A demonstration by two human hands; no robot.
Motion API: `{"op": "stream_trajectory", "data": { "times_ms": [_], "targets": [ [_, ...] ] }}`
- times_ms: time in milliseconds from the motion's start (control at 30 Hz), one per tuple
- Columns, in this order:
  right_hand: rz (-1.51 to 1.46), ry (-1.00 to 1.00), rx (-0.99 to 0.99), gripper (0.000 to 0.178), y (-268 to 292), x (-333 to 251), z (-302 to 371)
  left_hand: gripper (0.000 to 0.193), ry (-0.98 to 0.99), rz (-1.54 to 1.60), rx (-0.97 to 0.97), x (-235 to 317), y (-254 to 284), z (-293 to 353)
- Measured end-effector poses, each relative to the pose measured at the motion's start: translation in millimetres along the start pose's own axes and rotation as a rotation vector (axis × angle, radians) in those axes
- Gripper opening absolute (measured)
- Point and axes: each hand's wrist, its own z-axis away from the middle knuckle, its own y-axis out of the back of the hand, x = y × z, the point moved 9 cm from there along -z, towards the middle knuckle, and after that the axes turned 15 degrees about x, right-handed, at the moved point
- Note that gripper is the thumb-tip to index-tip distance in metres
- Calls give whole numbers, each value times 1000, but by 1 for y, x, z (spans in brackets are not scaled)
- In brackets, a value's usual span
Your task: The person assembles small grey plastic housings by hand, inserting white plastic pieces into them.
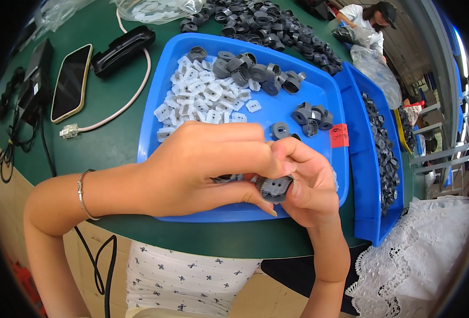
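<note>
"While both hands meet over the blue tray [277, 108], what's between them?"

"One dark grey part [275, 190], above the tray's near side, its holed face showing. The left hand [208, 159] is clamped on it, thumb along its lower side. The right hand [316, 193] pinches it too, thumb against its right side; whether the right index finger touches it, I can't tell."

"And inside the tray?"

"White pieces [213, 91] at its left, loose grey parts [238, 68] toward its far side."

"Around it?"

"Left of the tray, a phone [71, 82]; just right of it, a blue bin [362, 169] of dark parts."
</note>
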Motion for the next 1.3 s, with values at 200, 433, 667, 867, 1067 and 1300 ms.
{"op": "stream_trajectory", "data": {
  "times_ms": [200,433,667,867,1067,1300],
  "targets": [
    [90,-7,121,39,5,-2,-5,40,51,-10,-19,-4,2,0],
    [131,31,11,32,-1,-5,-1,44,9,24,-56,-3,-6,-1],
    [499,508,545,20,37,-70,10,41,350,-59,67,-25,4,0],
    [1326,1094,1432,14,108,-176,80,26,444,188,150,-34,9,-1],
    [1796,917,1524,15,134,-178,80,25,757,394,28,-44,3,15],
    [1489,1062,1008,12,74,-141,41,17,633,330,96,-42,5,13]
  ]
}}
